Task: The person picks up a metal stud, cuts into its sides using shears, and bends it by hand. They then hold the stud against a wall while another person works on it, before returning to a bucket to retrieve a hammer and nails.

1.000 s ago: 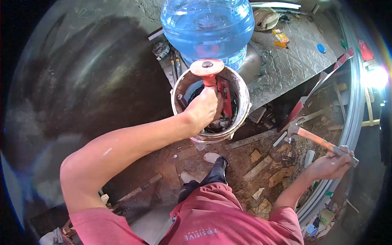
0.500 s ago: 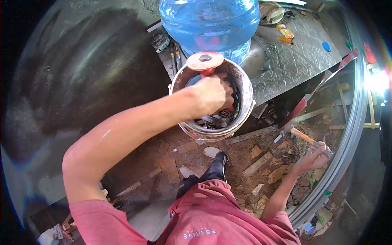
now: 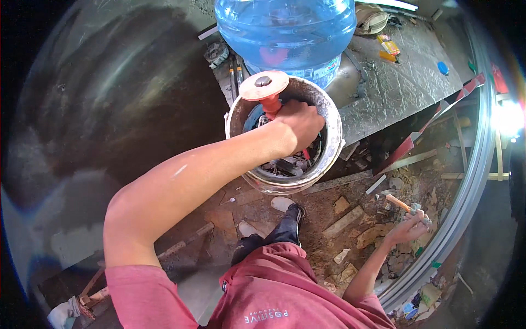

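My left hand reaches over the near rim into a round, stained white bucket. Its fingers bend down inside, their tips hidden, so any hold is unclear. Right beside it a red-orange tool, with a pale round disc and dark centre bolt on top, sticks up from the bucket. Loose dark and grey metal bits lie at the bottom. Off to the right, low over the floor, my right hand is closed on a hammer. Its orange-brown handle points away up-left, and grey metal shows by the fingers.
Behind the bucket a large blue water bottle stands on a grey slab. Yellow packets and a blue cap lie there. Wood scraps and rubble litter the floor. Long metal profiles curve along the right.
My left hand has shifted slightly right inside the bucket, and the red-orange tool's disc stands a little further left. My right hand has lowered with the hammer, toward my body.
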Available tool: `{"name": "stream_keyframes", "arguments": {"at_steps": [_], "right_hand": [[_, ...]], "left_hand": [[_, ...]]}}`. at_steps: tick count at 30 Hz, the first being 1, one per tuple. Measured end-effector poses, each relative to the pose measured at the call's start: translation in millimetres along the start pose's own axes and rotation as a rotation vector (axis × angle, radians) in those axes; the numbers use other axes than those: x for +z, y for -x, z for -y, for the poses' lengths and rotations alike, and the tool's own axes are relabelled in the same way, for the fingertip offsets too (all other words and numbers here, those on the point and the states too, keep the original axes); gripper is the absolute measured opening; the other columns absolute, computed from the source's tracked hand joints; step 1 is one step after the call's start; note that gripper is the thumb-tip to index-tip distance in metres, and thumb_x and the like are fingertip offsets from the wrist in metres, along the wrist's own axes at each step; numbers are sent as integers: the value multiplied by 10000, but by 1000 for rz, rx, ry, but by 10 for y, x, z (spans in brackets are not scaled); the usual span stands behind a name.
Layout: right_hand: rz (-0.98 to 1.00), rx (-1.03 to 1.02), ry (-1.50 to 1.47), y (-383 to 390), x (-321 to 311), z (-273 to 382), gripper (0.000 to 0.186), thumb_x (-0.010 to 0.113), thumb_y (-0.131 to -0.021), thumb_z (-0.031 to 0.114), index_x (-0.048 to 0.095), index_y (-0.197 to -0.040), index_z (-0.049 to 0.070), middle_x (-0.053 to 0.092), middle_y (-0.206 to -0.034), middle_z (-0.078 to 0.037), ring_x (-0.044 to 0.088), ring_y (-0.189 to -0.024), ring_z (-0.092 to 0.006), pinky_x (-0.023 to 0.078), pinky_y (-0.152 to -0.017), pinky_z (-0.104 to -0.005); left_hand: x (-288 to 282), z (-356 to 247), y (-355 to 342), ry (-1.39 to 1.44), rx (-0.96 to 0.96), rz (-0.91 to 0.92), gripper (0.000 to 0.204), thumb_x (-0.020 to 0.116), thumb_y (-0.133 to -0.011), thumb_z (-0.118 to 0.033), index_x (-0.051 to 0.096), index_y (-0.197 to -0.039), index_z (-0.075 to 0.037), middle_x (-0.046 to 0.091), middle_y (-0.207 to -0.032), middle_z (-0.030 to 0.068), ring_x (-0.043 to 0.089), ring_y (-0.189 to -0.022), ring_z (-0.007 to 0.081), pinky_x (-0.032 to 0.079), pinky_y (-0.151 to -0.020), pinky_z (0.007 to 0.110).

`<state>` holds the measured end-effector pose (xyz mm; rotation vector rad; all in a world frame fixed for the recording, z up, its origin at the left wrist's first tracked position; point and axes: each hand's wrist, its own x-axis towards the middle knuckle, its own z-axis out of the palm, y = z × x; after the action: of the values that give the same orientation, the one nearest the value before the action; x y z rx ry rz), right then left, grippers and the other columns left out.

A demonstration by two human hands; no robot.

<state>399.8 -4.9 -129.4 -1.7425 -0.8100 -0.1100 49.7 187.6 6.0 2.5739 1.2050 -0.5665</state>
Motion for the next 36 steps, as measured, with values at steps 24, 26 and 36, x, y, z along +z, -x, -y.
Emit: {"name": "stream_keyframes", "arguments": {"at_steps": [24, 26, 36], "right_hand": [[890, -187, -923, 140, 21, 2106, 315, 697, -934, 278, 547, -1048, 25, 672, -852, -119, 632, -671, -159, 511, -577, -269], [1129, -354, -873, 311, 65, 2350, 391, 725, -898, 368, 557, -1037, 43, 690, -831, -113, 665, -694, -183, 532, -608, -291], [1656, -1007, -90, 73, 1440, 3311, 328, 759, -828, 238, 587, -1020, 34, 681, -795, -133, 671, -736, -346, 509, -684, -417]], "left_hand": [[77, -985, 1828, 990, 106, -466, 498, 674, -915, -242, 542, -1324, 11, 590, -1305, 217, 575, -1228, 326, 425, -1073, 412], [435, -1350, 1782, 1027, 48, -659, 490, 630, -931, -165, 462, -1353, 19, 557, -1246, 227, 545, -1168, 364, 433, -990, 441], [1279, -858, 2345, 1364, -471, -869, 157, 551, -1000, -175, 531, -931, -35, 492, -740, 40, 479, -646, 124, 381, -591, 299]]}}
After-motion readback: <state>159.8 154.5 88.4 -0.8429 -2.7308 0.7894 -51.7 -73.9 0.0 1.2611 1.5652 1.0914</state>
